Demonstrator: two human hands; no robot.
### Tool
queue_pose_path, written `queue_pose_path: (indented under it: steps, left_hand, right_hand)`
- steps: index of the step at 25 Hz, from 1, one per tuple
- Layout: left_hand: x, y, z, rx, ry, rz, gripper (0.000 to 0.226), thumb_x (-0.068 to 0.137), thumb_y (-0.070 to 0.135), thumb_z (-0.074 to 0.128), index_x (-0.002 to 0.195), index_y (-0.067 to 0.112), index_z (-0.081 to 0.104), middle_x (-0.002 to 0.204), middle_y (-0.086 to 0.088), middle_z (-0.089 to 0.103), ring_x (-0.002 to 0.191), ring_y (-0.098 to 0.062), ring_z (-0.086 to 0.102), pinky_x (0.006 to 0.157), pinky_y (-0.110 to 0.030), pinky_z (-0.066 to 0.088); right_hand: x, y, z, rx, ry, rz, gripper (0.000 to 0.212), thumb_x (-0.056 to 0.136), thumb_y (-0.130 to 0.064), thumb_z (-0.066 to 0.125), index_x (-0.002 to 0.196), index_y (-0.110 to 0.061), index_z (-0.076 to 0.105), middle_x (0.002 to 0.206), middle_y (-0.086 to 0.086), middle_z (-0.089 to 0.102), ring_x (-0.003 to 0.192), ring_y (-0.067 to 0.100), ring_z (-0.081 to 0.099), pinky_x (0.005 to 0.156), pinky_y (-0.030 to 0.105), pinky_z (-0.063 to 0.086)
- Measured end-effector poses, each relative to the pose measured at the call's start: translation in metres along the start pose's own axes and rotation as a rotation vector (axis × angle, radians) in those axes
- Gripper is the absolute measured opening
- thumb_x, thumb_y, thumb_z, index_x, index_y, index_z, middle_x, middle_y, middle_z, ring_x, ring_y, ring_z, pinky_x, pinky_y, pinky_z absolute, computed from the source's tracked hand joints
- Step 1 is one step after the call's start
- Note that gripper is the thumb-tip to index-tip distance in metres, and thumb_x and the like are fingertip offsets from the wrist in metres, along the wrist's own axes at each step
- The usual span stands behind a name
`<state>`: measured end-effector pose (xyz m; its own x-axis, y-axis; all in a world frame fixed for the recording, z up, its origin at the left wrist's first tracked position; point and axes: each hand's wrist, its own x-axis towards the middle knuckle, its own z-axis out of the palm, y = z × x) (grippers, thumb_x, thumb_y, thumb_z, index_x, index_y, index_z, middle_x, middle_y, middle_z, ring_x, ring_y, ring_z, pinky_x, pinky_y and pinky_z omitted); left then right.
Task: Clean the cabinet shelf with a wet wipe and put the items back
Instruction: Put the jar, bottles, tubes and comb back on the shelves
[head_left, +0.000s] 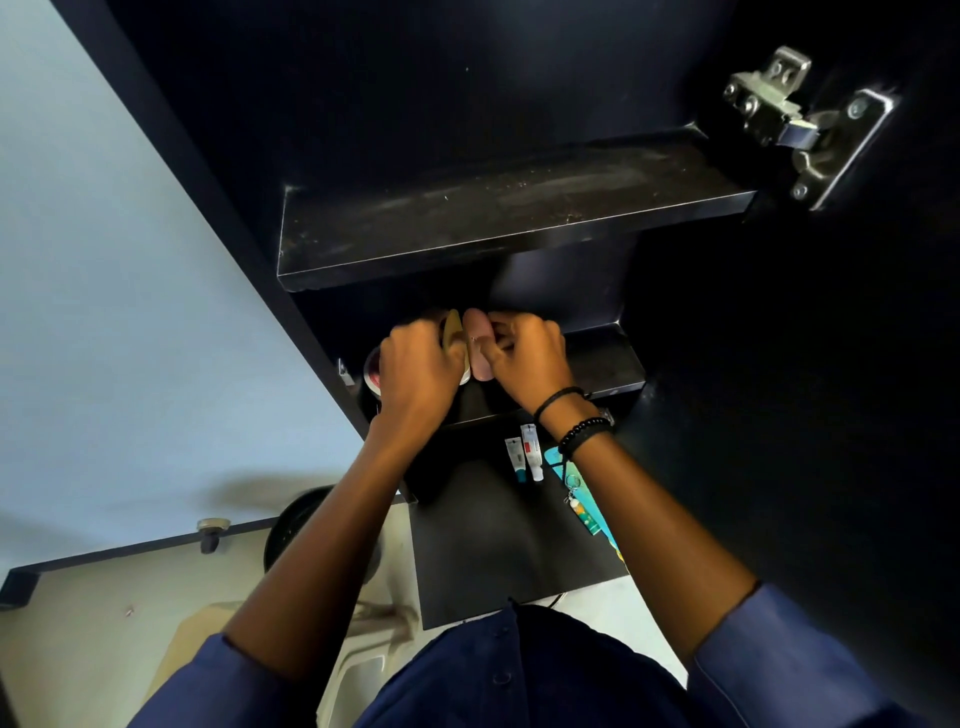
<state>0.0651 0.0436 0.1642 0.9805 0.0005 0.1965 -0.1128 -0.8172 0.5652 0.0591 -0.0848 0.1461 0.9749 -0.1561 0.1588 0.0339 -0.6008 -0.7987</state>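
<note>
I look down into a black cabinet. Its upper shelf (498, 218) is bare and streaked with dust. On the lower shelf (608, 364), my left hand (415, 369) is closed around a yellowish container (453, 327), and my right hand (530, 353) is closed around a pink rounded container (478, 348) next to it. A round red-and-white tin (372, 375) sits partly hidden under my left wrist. No wet wipe is visible.
Below, a black surface (498, 545) holds two small white tubes (524, 457) and a teal packet with a keyring (584, 506). A metal hinge (800, 124) sits at the upper right on the open door. A black round object (296, 525) stands on the floor at left.
</note>
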Motion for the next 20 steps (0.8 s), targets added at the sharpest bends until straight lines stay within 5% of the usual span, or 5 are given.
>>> queue_pose_path:
  steps: [3, 8, 16, 20]
  left_hand:
    - [-0.003, -0.002, 0.000, 0.010, 0.003, -0.023, 0.023, 0.090, 0.023, 0.059, 0.084, 0.002, 0.067, 0.078, -0.013, 0.068, 0.068, -0.026, 0.059, 0.059, -0.029, 0.037]
    - [-0.002, -0.014, 0.004, -0.057, 0.016, -0.001, 0.024, 0.089, 0.027, 0.060, 0.097, 0.006, 0.068, 0.073, -0.011, 0.068, 0.071, -0.026, 0.064, 0.066, -0.033, 0.050]
    - [-0.014, -0.019, 0.011, -0.015, 0.042, 0.070, 0.046, 0.089, 0.030, 0.058, 0.133, 0.019, 0.050, 0.124, -0.012, 0.056, 0.110, -0.030, 0.054, 0.090, -0.037, 0.043]
    - [-0.043, -0.015, 0.020, -0.090, 0.125, 0.215, 0.039, 0.089, 0.025, 0.059, 0.126, 0.014, 0.049, 0.120, -0.009, 0.050, 0.111, -0.023, 0.045, 0.090, -0.033, 0.040]
  right_hand:
    - [-0.003, -0.004, 0.003, 0.048, 0.015, 0.033, 0.031, 0.093, -0.037, 0.056, 0.094, -0.009, 0.070, 0.084, 0.008, 0.075, 0.078, 0.017, 0.071, 0.073, 0.029, 0.056]
    - [-0.009, -0.003, 0.004, 0.069, 0.038, 0.030, 0.030, 0.092, -0.031, 0.059, 0.096, -0.003, 0.068, 0.083, 0.012, 0.074, 0.072, 0.019, 0.070, 0.072, 0.032, 0.057]
    - [-0.018, 0.003, 0.005, 0.053, 0.067, 0.042, 0.024, 0.088, -0.025, 0.063, 0.102, -0.005, 0.067, 0.086, 0.011, 0.074, 0.075, 0.019, 0.069, 0.075, 0.031, 0.056]
    - [-0.023, 0.022, 0.006, 0.043, 0.045, 0.077, 0.041, 0.079, -0.025, 0.074, 0.116, -0.012, 0.062, 0.105, 0.004, 0.071, 0.083, 0.013, 0.068, 0.079, 0.030, 0.057]
